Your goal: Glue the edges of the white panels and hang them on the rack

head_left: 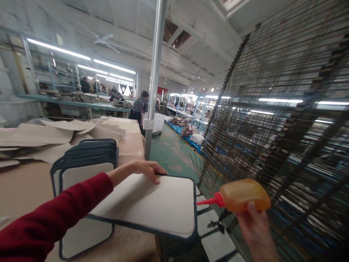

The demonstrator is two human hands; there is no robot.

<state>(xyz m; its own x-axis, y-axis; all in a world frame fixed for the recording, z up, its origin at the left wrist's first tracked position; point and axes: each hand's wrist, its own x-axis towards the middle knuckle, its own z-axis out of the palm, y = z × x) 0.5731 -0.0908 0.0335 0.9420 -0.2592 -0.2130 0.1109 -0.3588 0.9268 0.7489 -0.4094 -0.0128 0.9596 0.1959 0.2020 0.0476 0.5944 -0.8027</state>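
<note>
My left hand (145, 170), in a dark red sleeve, grips the far edge of a cream panel (163, 203) with rounded corners and a dark blue border. The panel reaches out past the table's edge. My right hand (256, 222) is wrapped round a squeeze bottle (244, 195) of amber liquid, tilted sideways. Its red nozzle (208, 201) points left, and the tip meets or nearly meets the panel's right border. Beside my left forearm a stack of like panels (87, 156) stands on the table, and one more (84, 236) lies below the held panel.
Loose beige sheets (49, 134) cover the table's left part. A metal post (154, 80) rises at its far corner. Wire racks (272, 109) stand close on the right, with several panels (215, 233) low beside them. People (140, 105) work farther back.
</note>
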